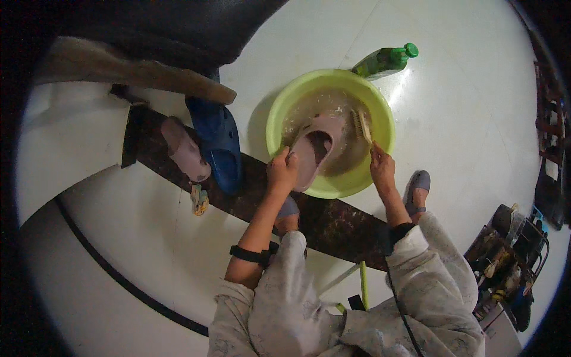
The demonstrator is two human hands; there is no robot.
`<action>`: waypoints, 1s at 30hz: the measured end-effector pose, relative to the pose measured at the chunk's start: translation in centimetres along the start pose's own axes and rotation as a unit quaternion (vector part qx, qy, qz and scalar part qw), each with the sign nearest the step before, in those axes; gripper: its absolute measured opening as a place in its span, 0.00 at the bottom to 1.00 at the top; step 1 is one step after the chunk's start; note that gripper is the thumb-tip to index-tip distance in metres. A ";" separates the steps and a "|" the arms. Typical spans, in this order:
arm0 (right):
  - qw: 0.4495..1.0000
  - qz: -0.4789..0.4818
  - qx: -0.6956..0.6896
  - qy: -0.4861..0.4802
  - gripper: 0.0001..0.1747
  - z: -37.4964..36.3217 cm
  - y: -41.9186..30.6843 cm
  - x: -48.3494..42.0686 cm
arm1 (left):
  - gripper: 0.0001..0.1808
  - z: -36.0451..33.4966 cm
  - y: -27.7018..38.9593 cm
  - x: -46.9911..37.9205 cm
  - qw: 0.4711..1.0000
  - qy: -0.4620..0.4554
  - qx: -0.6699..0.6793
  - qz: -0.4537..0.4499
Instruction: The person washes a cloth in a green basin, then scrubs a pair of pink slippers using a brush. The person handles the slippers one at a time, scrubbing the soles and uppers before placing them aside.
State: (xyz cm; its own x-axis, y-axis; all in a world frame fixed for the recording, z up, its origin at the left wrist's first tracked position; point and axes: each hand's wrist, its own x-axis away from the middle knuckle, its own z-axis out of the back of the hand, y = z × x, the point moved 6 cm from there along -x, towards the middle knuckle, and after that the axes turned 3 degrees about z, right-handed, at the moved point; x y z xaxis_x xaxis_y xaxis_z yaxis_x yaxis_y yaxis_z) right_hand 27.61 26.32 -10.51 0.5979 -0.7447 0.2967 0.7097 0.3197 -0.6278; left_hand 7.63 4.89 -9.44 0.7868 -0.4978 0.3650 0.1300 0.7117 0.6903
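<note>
My left hand (283, 173) grips the heel end of a pink rubber clog (307, 154). The clog's toe lies in the murky, slightly foamy water (345, 158) of a yellow-green plastic basin (275, 120), and its heel rests over the near rim. At the basin's right side, my right hand (382, 167) is closed on the handle of a scrubbing brush (363, 126). The bristles face left, towards the clog, and are apart from it.
A green bottle (379, 63) stands behind the basin. To the left, a second pink clog (185, 154) and a blue clog (218, 147) lie near a wooden piece (147, 76). A dark strip (330, 223) crosses the floor. Shoes (497, 267) are piled at right.
</note>
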 end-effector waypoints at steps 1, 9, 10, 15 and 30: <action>0.999 -0.013 -0.030 0.013 0.18 -0.7 0.7 1.1 | 0.21 0.0 -0.2 0.0 1.000 -0.007 0.004 0.018; 0.973 -0.075 -0.217 0.035 0.19 0.7 -4.9 9.4 | 0.20 -1.7 0.4 1.3 0.949 -0.122 0.200 0.209; 0.975 -0.059 -0.212 0.032 0.19 0.8 -6.0 9.4 | 0.20 -2.0 0.4 1.5 0.948 -0.132 0.187 0.223; 0.991 0.074 -0.100 0.045 0.17 1.6 -7.4 3.1 | 0.21 -2.8 -0.1 2.2 0.898 -0.130 0.274 0.318; 0.994 -0.012 -0.110 -0.014 0.19 1.8 -8.9 2.9 | 0.22 -3.6 -0.3 2.6 0.877 -0.104 0.342 0.320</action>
State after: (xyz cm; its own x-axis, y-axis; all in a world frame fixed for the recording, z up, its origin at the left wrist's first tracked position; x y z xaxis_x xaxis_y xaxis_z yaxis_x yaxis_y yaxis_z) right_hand 23.72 22.34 -2.75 0.5936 -0.7334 0.3314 0.6272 0.1635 -0.7615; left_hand 11.86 5.16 -10.97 0.4297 -0.2343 0.8721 -0.7468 0.4507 0.4891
